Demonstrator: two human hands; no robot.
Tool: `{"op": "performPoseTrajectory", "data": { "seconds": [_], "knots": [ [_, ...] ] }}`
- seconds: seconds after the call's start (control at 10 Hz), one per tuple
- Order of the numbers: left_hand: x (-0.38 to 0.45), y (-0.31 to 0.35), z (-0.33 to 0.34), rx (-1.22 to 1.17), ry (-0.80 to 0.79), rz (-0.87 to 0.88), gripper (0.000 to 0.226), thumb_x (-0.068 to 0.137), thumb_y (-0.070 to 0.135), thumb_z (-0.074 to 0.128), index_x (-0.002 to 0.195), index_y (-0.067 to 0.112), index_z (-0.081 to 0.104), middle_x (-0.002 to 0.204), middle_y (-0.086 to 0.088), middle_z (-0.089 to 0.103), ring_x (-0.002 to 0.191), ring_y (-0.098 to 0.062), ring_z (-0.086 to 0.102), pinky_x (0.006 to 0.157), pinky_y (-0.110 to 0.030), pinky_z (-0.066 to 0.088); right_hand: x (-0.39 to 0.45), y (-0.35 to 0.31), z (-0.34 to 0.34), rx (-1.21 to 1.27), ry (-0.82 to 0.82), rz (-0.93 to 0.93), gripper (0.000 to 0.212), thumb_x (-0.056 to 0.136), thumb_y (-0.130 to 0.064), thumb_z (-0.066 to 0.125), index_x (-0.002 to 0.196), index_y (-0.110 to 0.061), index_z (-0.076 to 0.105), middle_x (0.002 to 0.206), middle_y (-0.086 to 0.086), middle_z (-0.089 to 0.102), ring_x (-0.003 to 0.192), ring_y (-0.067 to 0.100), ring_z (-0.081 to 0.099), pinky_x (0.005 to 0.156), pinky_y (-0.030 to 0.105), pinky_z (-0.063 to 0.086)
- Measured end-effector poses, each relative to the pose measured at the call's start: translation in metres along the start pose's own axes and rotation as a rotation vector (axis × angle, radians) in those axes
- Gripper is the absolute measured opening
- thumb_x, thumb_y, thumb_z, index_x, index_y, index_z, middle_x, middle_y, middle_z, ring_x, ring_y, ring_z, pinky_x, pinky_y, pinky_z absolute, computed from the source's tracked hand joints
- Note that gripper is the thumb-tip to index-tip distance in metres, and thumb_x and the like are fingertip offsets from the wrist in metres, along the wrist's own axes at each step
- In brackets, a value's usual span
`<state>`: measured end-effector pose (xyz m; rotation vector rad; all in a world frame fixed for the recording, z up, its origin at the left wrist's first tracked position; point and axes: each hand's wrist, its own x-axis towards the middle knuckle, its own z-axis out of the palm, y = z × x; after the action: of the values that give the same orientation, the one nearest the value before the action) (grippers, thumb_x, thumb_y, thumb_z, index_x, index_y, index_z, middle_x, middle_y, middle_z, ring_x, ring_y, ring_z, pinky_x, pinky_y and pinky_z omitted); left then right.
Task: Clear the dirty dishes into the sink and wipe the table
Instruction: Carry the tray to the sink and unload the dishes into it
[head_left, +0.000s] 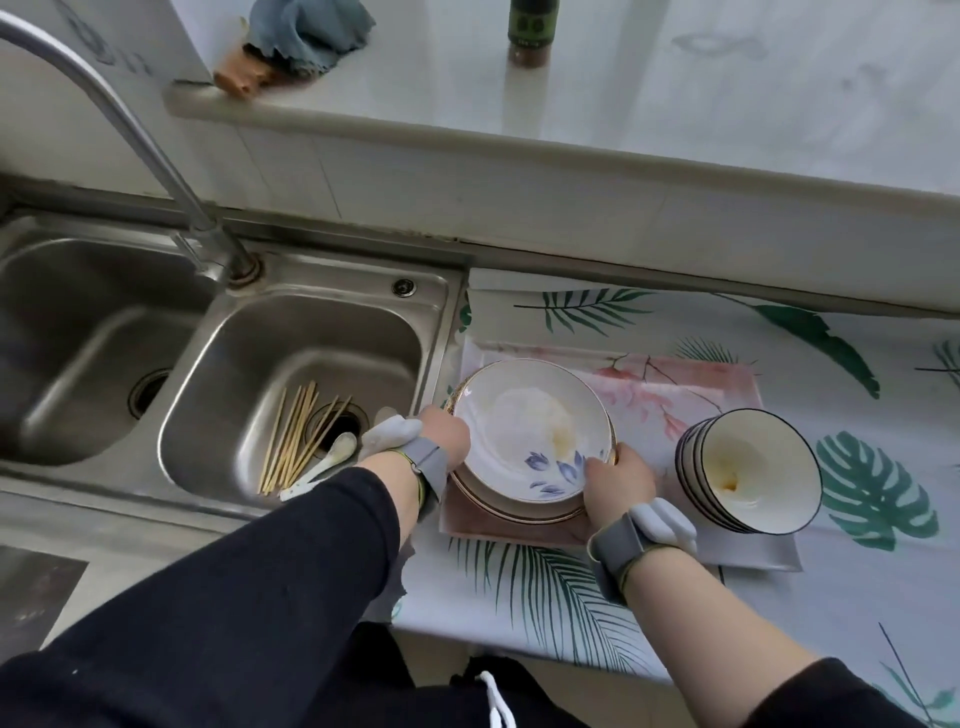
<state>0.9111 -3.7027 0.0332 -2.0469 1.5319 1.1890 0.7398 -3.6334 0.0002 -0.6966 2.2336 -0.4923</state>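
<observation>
Sink (311, 332): brushed steel, dull sheen. Chopsticks (296, 436): pale wood or bamboo (cannot tell which). Plates (524, 431): glossy glazed ceramic, gilt rim. Bowls (748, 470): same glossy glaze. Table cover (675, 317): smooth printed sheet. Rag (306, 31): soft matt cloth.

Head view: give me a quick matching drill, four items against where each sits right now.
1 chopsticks
2 stack of plates
3 stack of bowls
4 blue cloth

A up on the ledge
B held by both hands
C in the right sink basin
D tilted on the mat, right of the plates

Pairs: 1-C, 2-B, 3-D, 4-A
</observation>
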Motion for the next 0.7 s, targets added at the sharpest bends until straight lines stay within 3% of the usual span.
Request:
{"op": "performPoseTrajectory", "data": {
  "seconds": [0.1, 0.2, 0.3, 0.4, 0.5, 0.6, 0.7],
  "knots": [
    [0.015, -0.032, -0.006, -0.493, 0.220, -0.034, 0.036, 0.094, 0.015, 0.045, 0.128, 0.006, 0.053, 0.130, -0.020, 0.055, 0.110, -0.028, 0.056, 0.056, -0.021, 0.030, -0.011, -0.019, 0.011, 0.032, 0.045, -0.103, 0.015, 0.084, -0.008, 0.049, 0.071, -0.008, 0.041, 0.090, 0.019, 0.047, 0.067, 0.025, 0.036, 0.064, 0.032, 0.031],
    [0.018, -0.064, -0.020, -0.498, 0.206, 0.016, 0.036, 0.093, 0.016, 0.046, 0.127, 0.009, 0.054, 0.129, -0.022, 0.056, 0.112, -0.031, 0.057, 0.067, -0.028, 0.042, -0.028, -0.046, 0.025, 0.063, 0.028, -0.198, 0.009, 0.082, -0.008, 0.049, 0.087, -0.002, 0.053, 0.099, 0.022, 0.055, 0.073, 0.030, 0.048, 0.067, 0.034, 0.040],
    [0.023, -0.100, -0.043, -0.620, 0.220, 0.005, 0.037, 0.094, 0.014, 0.046, 0.131, 0.011, 0.050, 0.131, -0.021, 0.054, 0.105, -0.027, 0.059, 0.062, -0.024, 0.042, -0.049, -0.075, 0.048, 0.055, 0.001, -0.284, 0.019, 0.082, -0.010, 0.050, 0.098, -0.008, 0.059, 0.108, 0.020, 0.058, 0.089, 0.036, 0.056, 0.080, 0.038, 0.046],
    [0.025, -0.141, -0.070, -0.760, 0.244, -0.031, 0.039, 0.094, 0.012, 0.047, 0.133, 0.010, 0.048, 0.133, -0.019, 0.053, 0.090, -0.016, 0.051, 0.066, -0.023, 0.047, -0.072, -0.107, 0.080, 0.029, 0.012, -0.340, 0.023, 0.081, -0.013, 0.051, 0.103, -0.012, 0.060, 0.110, 0.018, 0.057, 0.093, 0.034, 0.054, 0.080, 0.034, 0.042],
    [0.029, -0.194, -0.108, -0.821, 0.278, -0.059, 0.038, 0.093, 0.011, 0.048, 0.131, 0.006, 0.049, 0.133, -0.022, 0.053, 0.103, -0.026, 0.056, 0.094, -0.039, 0.048, -0.102, -0.140, 0.126, 0.001, 0.019, -0.368, 0.026, 0.082, -0.015, 0.051, 0.106, -0.016, 0.060, 0.111, 0.013, 0.054, 0.092, 0.029, 0.051, 0.078, 0.031, 0.039],
    [0.027, -0.255, -0.152, -0.837, 0.307, -0.050, 0.035, 0.093, 0.006, 0.046, 0.128, 0.003, 0.052, 0.132, -0.017, 0.054, 0.112, -0.029, 0.056, 0.093, -0.034, 0.047, -0.138, -0.177, 0.179, 0.030, 0.039, -0.384, 0.022, 0.081, -0.012, 0.053, 0.102, -0.010, 0.061, 0.108, 0.012, 0.054, 0.085, 0.026, 0.049, 0.076, 0.031, 0.039],
    [0.029, -0.299, -0.182, -0.788, 0.245, -0.049, 0.036, 0.094, 0.004, 0.045, 0.129, 0.003, 0.052, 0.131, -0.017, 0.054, 0.109, -0.027, 0.054, 0.090, -0.029, 0.047, -0.162, -0.201, 0.219, 0.026, 0.004, -0.430, 0.015, 0.081, -0.011, 0.053, 0.093, -0.008, 0.061, 0.105, 0.015, 0.057, 0.079, 0.026, 0.050, 0.067, 0.027, 0.033]
  ]
}}
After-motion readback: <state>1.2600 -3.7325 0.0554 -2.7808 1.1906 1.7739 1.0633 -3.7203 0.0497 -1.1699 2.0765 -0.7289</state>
